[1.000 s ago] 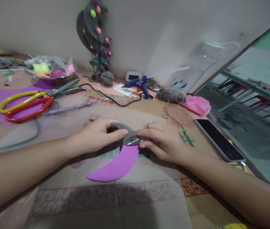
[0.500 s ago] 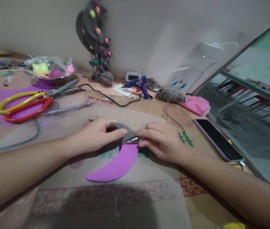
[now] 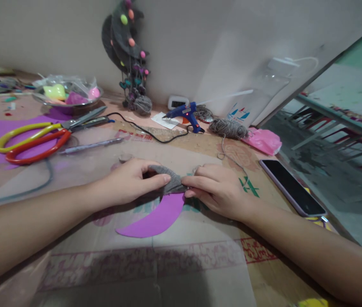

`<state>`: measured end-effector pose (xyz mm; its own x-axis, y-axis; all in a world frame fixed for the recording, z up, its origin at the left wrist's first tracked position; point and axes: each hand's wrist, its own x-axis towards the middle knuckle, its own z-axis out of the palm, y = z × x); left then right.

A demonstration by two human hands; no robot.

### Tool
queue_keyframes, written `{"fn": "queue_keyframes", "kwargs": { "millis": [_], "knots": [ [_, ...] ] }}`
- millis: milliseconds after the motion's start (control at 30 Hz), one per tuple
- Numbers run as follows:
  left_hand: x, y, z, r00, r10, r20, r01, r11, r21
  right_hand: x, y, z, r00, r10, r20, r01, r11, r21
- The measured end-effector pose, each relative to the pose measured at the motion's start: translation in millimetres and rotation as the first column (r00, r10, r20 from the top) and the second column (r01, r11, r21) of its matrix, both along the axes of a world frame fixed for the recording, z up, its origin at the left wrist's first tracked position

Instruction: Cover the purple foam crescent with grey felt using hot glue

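Note:
A purple foam crescent (image 3: 158,217) is held just above the sheet-covered cardboard, its bare tip pointing to the lower left. Grey yarn (image 3: 171,184) wraps its upper part in close rows. My left hand (image 3: 136,181) grips that wrapped part, thumb on top, fingers mostly hidden behind. At the edge where the wrapping meets bare foam, my right hand (image 3: 214,187) pinches the yarn with thumb and forefinger. From a ball of grey yarn (image 3: 227,128) a loose strand runs toward my right hand.
A blue glue gun (image 3: 185,113) stands behind my hands with its black cord. Scissors (image 3: 36,138), a pen (image 3: 93,146) and a bowl of craft pieces (image 3: 68,100) lie left. A phone (image 3: 293,187) and pink plastic bag (image 3: 262,140) are right. Decorated grey crescents (image 3: 125,38) hang behind.
Grey yarn now covers the pale, shiny strip that showed at the wrapping's edge. The crescent's bare tip has risen slightly. Both hands stay nearly in place.

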<state>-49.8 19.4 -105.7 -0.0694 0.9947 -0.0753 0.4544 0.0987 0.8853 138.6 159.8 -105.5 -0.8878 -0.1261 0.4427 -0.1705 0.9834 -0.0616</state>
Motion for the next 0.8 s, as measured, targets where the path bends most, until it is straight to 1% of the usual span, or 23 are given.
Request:
{"fn": "queue_keyframes", "kwargs": {
  "millis": [67, 200, 267, 400, 533, 800],
  "knots": [
    [0.6, 0.4, 0.8, 1.000, 0.005, 0.000, -0.005, 1.000, 0.009, -0.5, -0.2, 0.7, 1.000, -0.010, 0.004, 0.010, 0.999, -0.035],
    [0.8, 0.8, 0.9, 0.998, 0.026, 0.049, -0.027, 0.999, 0.031, -1.0, -0.8, 4.9, 0.998, -0.055, 0.009, 0.056, 0.984, -0.171],
    [0.4, 0.5, 0.4, 0.998, 0.029, 0.055, -0.030, 0.999, 0.034, -0.9, -0.4, 7.0, 0.998, -0.061, 0.011, 0.062, 0.980, -0.189],
    [0.3, -0.1, 0.0, 0.996, 0.037, 0.076, -0.039, 0.999, 0.030, -0.3, 0.9, 7.6, 1.000, -0.027, 0.006, 0.027, 0.991, -0.132],
    [1.4, -0.4, 0.6, 0.994, 0.047, 0.100, -0.049, 0.999, 0.021, 1.0, -0.9, 5.6, 1.000, -0.028, 0.014, 0.029, 0.996, -0.079],
    [1.1, -0.4, 1.0, 0.997, 0.048, 0.052, -0.050, 0.998, 0.033, 1.6, -8.0, 4.4, 0.999, -0.046, -0.007, 0.046, 0.998, -0.038]
  ]
}}
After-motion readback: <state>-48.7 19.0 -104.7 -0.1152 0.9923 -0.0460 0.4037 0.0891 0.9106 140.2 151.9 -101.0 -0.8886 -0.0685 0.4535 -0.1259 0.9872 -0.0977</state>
